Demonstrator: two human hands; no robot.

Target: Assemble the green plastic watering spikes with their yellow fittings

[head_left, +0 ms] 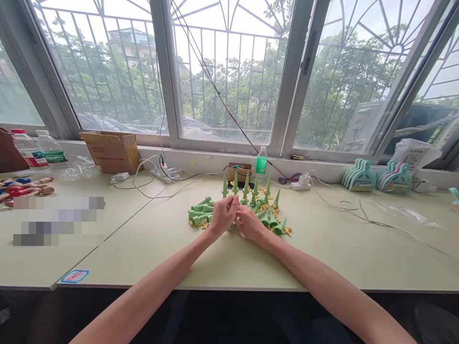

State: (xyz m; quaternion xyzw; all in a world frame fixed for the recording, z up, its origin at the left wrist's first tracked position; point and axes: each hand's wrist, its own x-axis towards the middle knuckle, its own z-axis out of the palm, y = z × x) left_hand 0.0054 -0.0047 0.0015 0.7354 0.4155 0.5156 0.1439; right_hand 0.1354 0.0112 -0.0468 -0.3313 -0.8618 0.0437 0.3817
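Head cam, L hand (223, 216) & R hand (250, 222) curled shut together, contents hidden; upright green cones (246, 187) just behind, bottle (261, 161) beyond

Pale green table (201, 258), green cones (251, 188), power strip (165, 174), cardboard box (113, 152)

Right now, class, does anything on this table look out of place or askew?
Nothing looks damaged. The green cones are a jumble: some stand upright in a row, others lie tipped in heaps beside the left hand and right hand, with yellow bits scattered among them.
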